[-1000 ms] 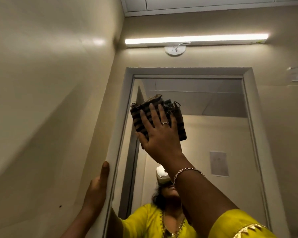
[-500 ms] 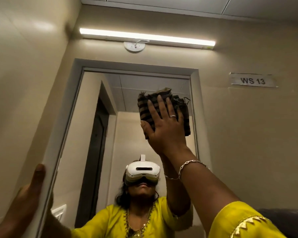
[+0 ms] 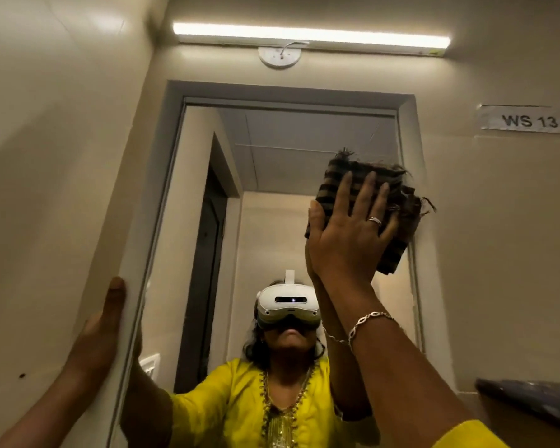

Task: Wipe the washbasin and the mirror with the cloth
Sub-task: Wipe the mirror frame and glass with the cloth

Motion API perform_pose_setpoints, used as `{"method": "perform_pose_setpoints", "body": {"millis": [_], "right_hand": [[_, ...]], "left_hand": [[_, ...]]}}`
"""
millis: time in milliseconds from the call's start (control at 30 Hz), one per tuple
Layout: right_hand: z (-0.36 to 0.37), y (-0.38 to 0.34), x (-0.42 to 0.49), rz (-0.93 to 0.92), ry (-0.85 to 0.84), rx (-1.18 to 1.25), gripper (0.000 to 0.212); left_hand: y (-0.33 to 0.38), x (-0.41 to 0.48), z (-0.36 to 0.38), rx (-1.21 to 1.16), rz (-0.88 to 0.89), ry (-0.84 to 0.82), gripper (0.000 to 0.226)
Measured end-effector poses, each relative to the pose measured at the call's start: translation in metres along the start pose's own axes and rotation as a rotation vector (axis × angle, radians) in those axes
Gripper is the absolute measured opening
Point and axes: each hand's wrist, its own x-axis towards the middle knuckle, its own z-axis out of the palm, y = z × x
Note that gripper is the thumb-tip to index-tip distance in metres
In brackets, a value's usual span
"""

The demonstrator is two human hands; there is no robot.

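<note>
**A:** Right hand (image 3: pixel 346 244) was up high, palm flat and fingers (image 3: pixel 367 197) spread, pressing the cloth (image 3: pixel 398 221) against the mirror (image 3: pixel 288 156)!

**B:** Flat, not clenched. Pinned under the palm rather than gripped, I'd say, so the whole fold met the glass.

**A:** Where did the cloth sit, exactly?

**B:** Between hand and glass, at the mirror's right edge, its frayed corner poking out over the frame (image 3: pixel 408 124). It showed above the fingertips and off to the right of the hand.

**A:** And the left hand (image 3: pixel 101 331)?

**B:** Open, holding nothing, laid on the frame's left side with the thumb upright along its outer edge. Looked like a brace to steady the high reach, though that's my reading.

**A:** Folded thick, that cloth.

**B:** A striped pad, several layers. Probably folded that way to give the palm something firm to push.

**A:** The washbasin?

**B:** Out of shot. The camera was tilted up at the mirror, lamp (image 3: pixel 311 33) and a wall label (image 3: pixel 529 121), so I couldn't judge that half of the job.
</note>
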Motion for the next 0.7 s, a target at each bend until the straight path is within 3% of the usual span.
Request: {"method": "perform_pose_setpoints", "body": {"millis": [167,267,433,600,700], "right_hand": [[0.016,-0.054,-0.020,-0.093,-0.020,0.015,0.063],[0.021,-0.092,-0.028,-0.139,-0.037,0.002,0.062],[0.026,-0.142,-0.041,-0.305,-0.167,0.066,0.062],[0.028,-0.159,-0.045,-0.418,-0.242,0.100,0.062],[0.029,-0.150,-0.049,-0.512,-0.214,0.089,0.062]], "left_hand": [[0.088,-0.085,0.005,0.056,0.135,-0.034,0.076],[0.086,-0.084,0.003,0.049,0.131,-0.024,0.079],[0.083,-0.081,-0.001,0.083,0.129,-0.041,0.104],[0.082,-0.080,-0.001,0.089,0.143,-0.043,0.102],[0.084,-0.081,-0.001,0.069,0.144,-0.042,0.089]]}}
